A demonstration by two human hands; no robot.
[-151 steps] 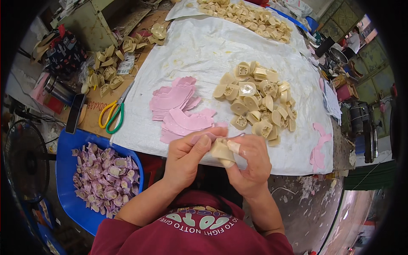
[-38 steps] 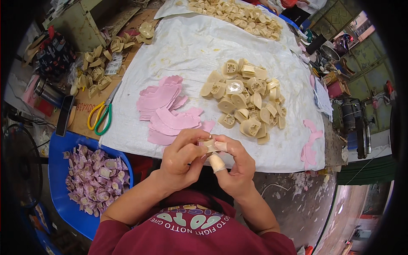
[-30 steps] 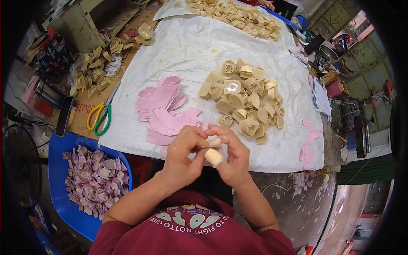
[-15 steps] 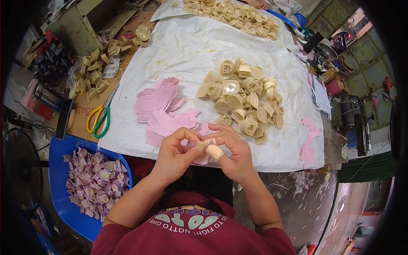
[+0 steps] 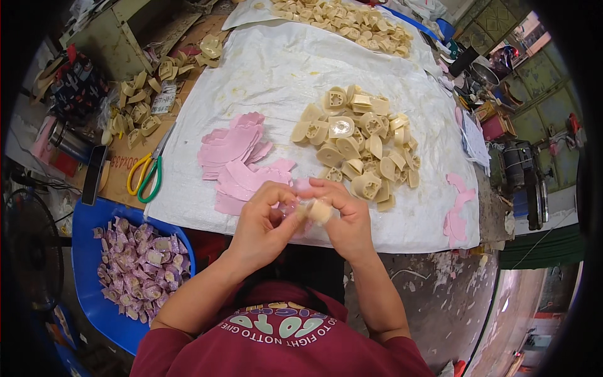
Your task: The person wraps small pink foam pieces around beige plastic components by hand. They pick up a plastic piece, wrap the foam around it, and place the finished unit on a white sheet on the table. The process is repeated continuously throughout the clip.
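Note:
Both hands meet at the table's near edge, around one small beige shoe heel (image 5: 320, 212) that is blurred by motion. My left hand (image 5: 260, 220) is closed, its thumb and fingers pinching a glossy pinkish covering piece (image 5: 291, 206) against the heel. My right hand (image 5: 349, 225) is curled around the heel from the other side, thumb below and fingers above. How far the covering wraps the heel is hidden by the fingers. Just beyond the hands lies a stack of curved pink cut pieces (image 5: 232, 151). A heap of bare beige heels (image 5: 352, 141) sits to its right.
A blue basin (image 5: 81, 251) of pink-purple covered heels stands at lower left. Scissors (image 5: 148, 176) with yellow and green handles lie on the table's left. More heels (image 5: 352, 28) are piled at the far end. Loose pink strips (image 5: 457, 210) lie by the right edge.
The heel has turned and moved slightly upward between my hands, and now looks blurred. Both hands have shifted a little away from my body. The piles and basin look the same.

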